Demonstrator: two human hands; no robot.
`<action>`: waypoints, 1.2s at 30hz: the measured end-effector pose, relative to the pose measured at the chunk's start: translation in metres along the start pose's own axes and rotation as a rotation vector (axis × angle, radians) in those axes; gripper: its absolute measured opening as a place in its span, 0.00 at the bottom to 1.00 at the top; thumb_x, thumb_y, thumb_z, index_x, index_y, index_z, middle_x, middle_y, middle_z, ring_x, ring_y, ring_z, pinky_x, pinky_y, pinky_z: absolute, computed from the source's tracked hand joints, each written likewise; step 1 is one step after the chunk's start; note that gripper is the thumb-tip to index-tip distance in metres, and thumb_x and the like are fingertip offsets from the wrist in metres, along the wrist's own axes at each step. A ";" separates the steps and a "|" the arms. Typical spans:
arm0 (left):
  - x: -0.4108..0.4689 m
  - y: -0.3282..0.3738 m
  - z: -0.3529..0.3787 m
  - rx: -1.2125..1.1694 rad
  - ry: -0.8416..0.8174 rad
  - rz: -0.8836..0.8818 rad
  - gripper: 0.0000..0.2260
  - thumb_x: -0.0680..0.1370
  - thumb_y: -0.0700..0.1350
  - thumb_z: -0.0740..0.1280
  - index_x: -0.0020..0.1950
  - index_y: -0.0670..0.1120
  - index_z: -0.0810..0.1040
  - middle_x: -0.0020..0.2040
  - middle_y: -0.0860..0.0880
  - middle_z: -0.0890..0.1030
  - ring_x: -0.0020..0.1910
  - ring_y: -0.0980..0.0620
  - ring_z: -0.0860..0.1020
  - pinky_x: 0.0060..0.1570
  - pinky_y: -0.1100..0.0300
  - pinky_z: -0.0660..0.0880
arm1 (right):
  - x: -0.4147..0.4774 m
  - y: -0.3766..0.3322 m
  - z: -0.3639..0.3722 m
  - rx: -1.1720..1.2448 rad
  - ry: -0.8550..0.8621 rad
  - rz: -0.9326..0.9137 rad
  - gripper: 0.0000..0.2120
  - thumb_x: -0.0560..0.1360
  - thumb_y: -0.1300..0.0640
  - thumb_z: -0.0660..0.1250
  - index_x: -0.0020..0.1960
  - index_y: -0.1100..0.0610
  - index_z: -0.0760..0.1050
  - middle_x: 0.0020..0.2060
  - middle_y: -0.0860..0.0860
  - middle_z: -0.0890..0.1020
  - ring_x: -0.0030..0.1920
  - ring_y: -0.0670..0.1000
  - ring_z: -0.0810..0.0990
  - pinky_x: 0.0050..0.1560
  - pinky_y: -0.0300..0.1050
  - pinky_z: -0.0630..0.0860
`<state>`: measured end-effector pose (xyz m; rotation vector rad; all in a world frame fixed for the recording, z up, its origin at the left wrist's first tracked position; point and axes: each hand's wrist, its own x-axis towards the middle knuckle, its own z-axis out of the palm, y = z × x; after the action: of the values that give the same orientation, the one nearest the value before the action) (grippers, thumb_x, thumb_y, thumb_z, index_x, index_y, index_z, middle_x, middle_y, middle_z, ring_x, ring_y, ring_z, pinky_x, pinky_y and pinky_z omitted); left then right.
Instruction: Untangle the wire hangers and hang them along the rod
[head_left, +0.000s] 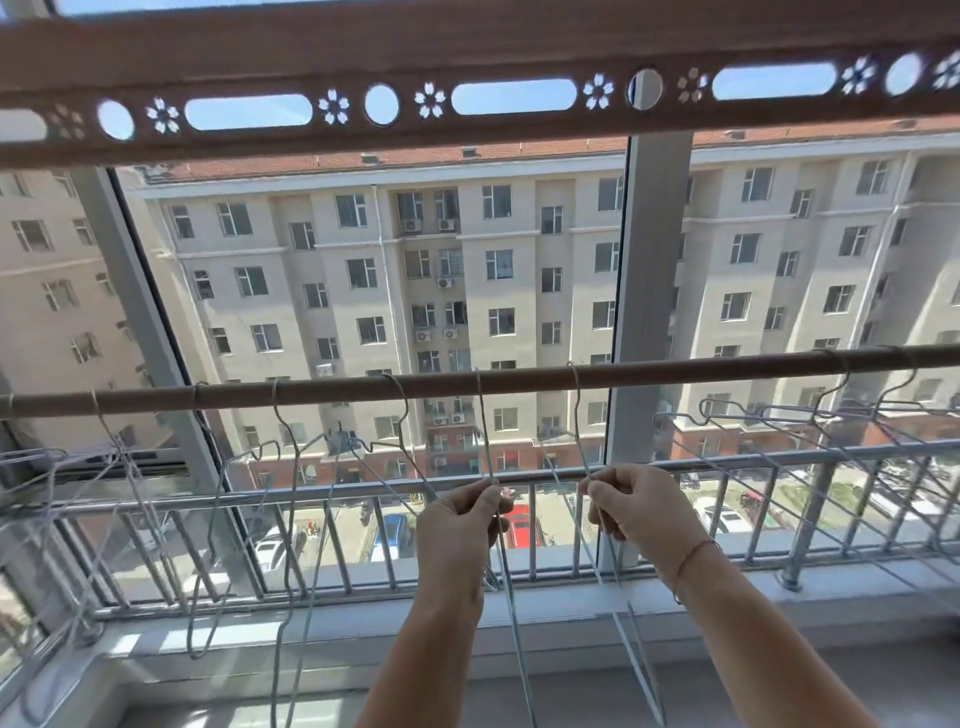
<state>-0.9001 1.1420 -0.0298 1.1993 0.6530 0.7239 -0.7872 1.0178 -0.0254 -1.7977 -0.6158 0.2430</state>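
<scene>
- The rod (519, 382) runs left to right across the view and rises slightly toward the right. It lies above and beyond both hands.
- The left hand (457, 525) pinches the wires of the first hanger (483, 426) between the thumb and curled fingers. This hanger's hook sits over the rod almost directly above the hand.
- The right hand (634, 512) pinches the second hanger (577, 410) in the same manner. Its hook sits over the rod just to the right of the first hook.
- Both held hangers hang edge-on to the camera. Their long axes run down from the rod, past the hands, toward the sill. No crossing between them is visible below the hands.
- The hands are level with each other, near but apart, with a gap between them.
- Judgement: the governing relation is hook-over-rod. Any spacing move must follow the rod's left-right axis, each hand drawing its own hanger outward.
- A tangled cluster (122, 457) of hangers hangs at the far left of the rod with its wires crossing. The left hand is the nearer one.
- A right-hand group (779, 423) of hangers lies tilted and overlapping near the rod's right end. The right hand is the nearer one.
- The metal railing (675, 465) stands just behind the hanging wires. Judgement: it is a possible snag point.
</scene>
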 end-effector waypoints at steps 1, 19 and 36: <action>0.000 0.000 -0.001 -0.002 0.002 -0.002 0.05 0.76 0.35 0.65 0.45 0.41 0.81 0.35 0.45 0.81 0.31 0.53 0.76 0.28 0.71 0.74 | 0.000 0.001 0.000 0.001 0.010 -0.001 0.06 0.75 0.64 0.63 0.43 0.63 0.79 0.27 0.53 0.79 0.21 0.40 0.73 0.25 0.32 0.69; -0.038 0.021 0.060 0.472 0.042 0.644 0.21 0.75 0.47 0.69 0.66 0.45 0.71 0.57 0.50 0.74 0.58 0.52 0.74 0.58 0.58 0.72 | -0.014 0.018 -0.066 -0.133 0.162 -0.041 0.07 0.74 0.57 0.65 0.51 0.54 0.77 0.40 0.48 0.81 0.41 0.45 0.79 0.44 0.37 0.74; -0.073 -0.081 0.282 0.411 -0.135 0.267 0.12 0.77 0.47 0.65 0.59 0.45 0.78 0.45 0.55 0.78 0.41 0.63 0.74 0.36 0.74 0.67 | 0.001 0.082 -0.267 -0.479 0.354 -0.111 0.12 0.73 0.57 0.66 0.56 0.56 0.75 0.52 0.55 0.78 0.48 0.54 0.77 0.52 0.53 0.77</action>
<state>-0.7134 0.9040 -0.0357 1.7223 0.5483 0.7428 -0.6394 0.7808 -0.0172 -2.1857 -0.5446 -0.3218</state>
